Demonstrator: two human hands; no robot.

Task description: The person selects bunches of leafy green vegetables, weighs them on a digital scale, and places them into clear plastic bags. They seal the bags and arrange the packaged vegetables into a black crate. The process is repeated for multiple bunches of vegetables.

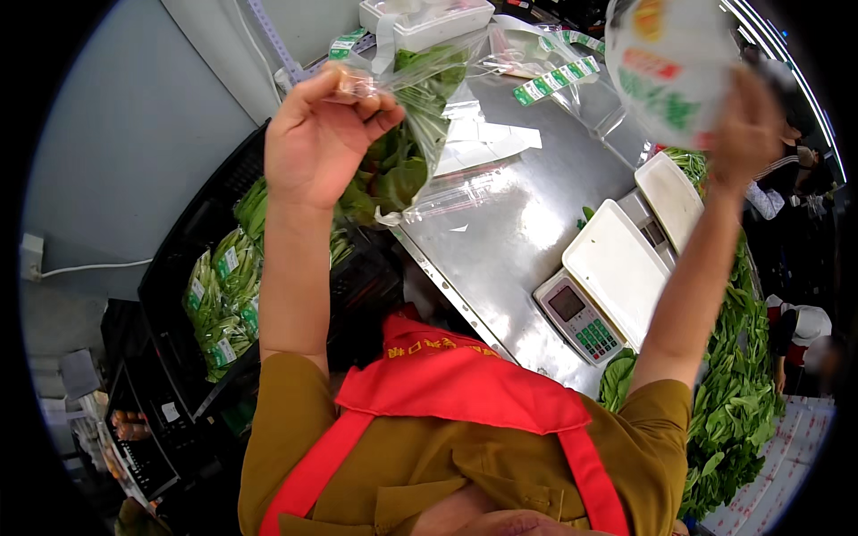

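Note:
My left hand [322, 134] is raised on the left and pinches the gathered neck of a clear plastic bag [436, 100]. Leafy greens [402, 174] fill the bag, which hangs over the table's near left corner. Up at the right, my right hand [747, 127] grips a white, rounded object [663, 74] with red, orange and green print. Motion blurs it, and I cannot tell what it is. Below that hand, a digital scale [580, 315] with a white tray [617, 264] stands on the metal table [469, 268]. A strip of green printed labels [556, 80] lies beyond.
A black crate [161, 281] at left holds bagged, labelled greens [224, 295]. Loose leafy vegetables [730, 388] are heaped at right, beside a second white weighing tray [670, 194]. Pale backing paper [489, 144] and a white foam box [436, 30] are on the table. Other people stand far right.

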